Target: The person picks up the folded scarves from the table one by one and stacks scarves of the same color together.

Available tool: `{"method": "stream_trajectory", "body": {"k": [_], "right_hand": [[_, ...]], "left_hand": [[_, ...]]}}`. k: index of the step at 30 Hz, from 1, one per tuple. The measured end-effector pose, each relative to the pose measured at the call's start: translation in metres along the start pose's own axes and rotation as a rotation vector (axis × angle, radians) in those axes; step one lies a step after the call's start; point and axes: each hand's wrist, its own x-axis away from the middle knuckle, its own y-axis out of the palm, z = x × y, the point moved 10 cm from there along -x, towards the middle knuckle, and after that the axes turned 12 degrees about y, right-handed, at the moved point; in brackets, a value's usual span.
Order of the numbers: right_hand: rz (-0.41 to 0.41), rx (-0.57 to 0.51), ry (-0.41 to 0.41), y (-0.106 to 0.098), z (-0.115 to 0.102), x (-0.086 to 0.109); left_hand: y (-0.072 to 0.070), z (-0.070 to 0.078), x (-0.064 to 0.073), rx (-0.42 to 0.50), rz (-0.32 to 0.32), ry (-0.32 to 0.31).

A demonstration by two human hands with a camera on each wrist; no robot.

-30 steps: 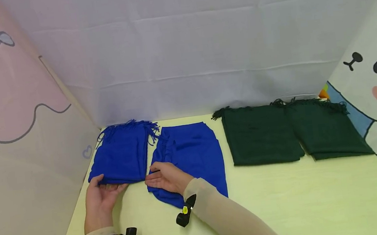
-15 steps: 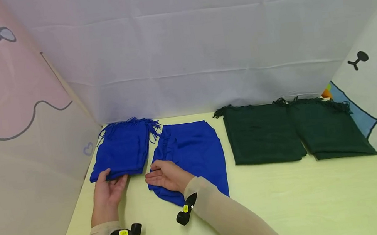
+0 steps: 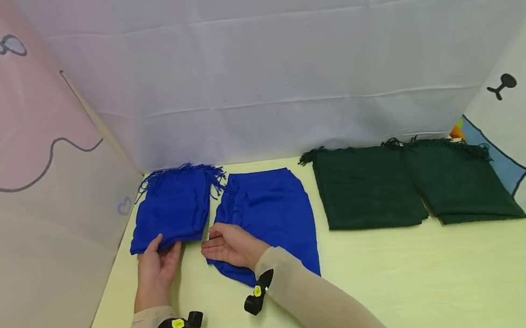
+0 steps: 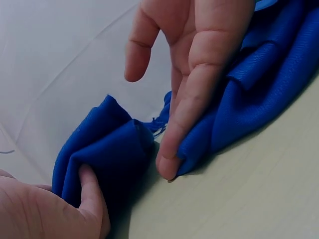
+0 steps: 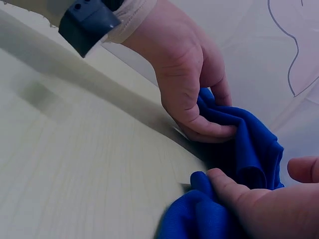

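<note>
A folded blue scarf (image 3: 168, 212) with fringe at its far end lies at the table's left. My left hand (image 3: 155, 273) grips its near edge, thumb on top and fingers underneath; the right wrist view shows this edge of the scarf (image 5: 251, 142) lifted off the table. Just to the right is a second blue cloth (image 3: 279, 205), loosely folded and wrinkled along its left side. My right hand (image 3: 230, 246) rests against that side. In the left wrist view the right hand (image 4: 204, 55) has its fingers fairly straight and its thumb apart, touching the cloth without gripping it.
Two folded dark green scarves (image 3: 365, 190) with fringed far ends lie side by side at the right rear. The pale yellow table (image 3: 417, 281) is bounded by a white cloth backdrop (image 3: 252, 68) and printed side panels. Black wrist cameras (image 3: 254, 303) sit on both sleeves.
My left hand has moved forward and a little right, drawing up the near edge of the fringed blue scarf. The right hand stays almost where it was. The view shifts slightly.
</note>
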Motion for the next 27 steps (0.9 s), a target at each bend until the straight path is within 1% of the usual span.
{"method": "stream_trajectory", "body": {"k": [8, 11, 14, 17, 21, 24, 27], "right_hand": [[-0.022, -0.016, 0.001, 0.007, 0.005, -0.004], [-0.025, -0.030, 0.008, 0.009, 0.008, -0.006], [-0.047, -0.050, 0.021, 0.014, 0.012, -0.009], [-0.077, -0.088, 0.029, 0.019, 0.014, -0.011], [-0.073, -0.125, -0.009, 0.022, 0.013, -0.013], [-0.048, -0.116, -0.057, 0.021, 0.010, -0.015], [-0.026, -0.093, -0.083, 0.022, 0.011, -0.017]], "left_hand": [[-0.001, -0.004, 0.013, -0.006, -0.016, 0.041], [-0.002, -0.007, 0.016, -0.020, -0.025, 0.043], [-0.002, -0.010, 0.018, -0.036, -0.027, 0.048], [-0.002, -0.011, 0.021, -0.056, -0.040, 0.075], [-0.001, -0.011, 0.022, -0.062, -0.061, 0.112], [-0.001, -0.011, 0.023, -0.066, -0.072, 0.115], [-0.002, -0.011, 0.025, -0.105, -0.075, 0.118]]}}
